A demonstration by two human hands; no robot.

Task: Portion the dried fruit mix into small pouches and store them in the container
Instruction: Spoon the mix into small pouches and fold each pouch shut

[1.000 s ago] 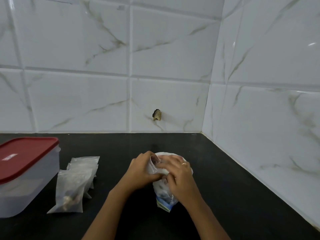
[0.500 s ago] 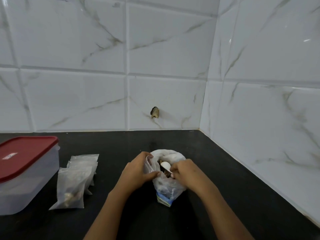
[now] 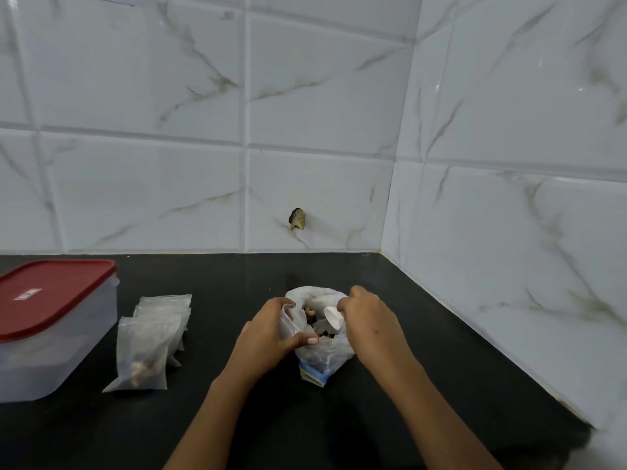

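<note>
Black surface (image 3: pixel 424 368), tiled corner. My left grip (image 3: pixel 271 334) pinches the mix bag (image 3: pixel 322 359) open at centre, and my right grip (image 3: pixel 366 317) is clamped on the white scoop (image 3: pixel 334 318) inside it. I'd lift level and slowly to avoid spills.

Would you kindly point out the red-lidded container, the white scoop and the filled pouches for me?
red-lidded container (image 3: pixel 51 300): head view, on its red lid.
white scoop (image 3: pixel 334 319): head view, on its visible end.
filled pouches (image 3: pixel 144 351): head view, on the front pouch.
</note>
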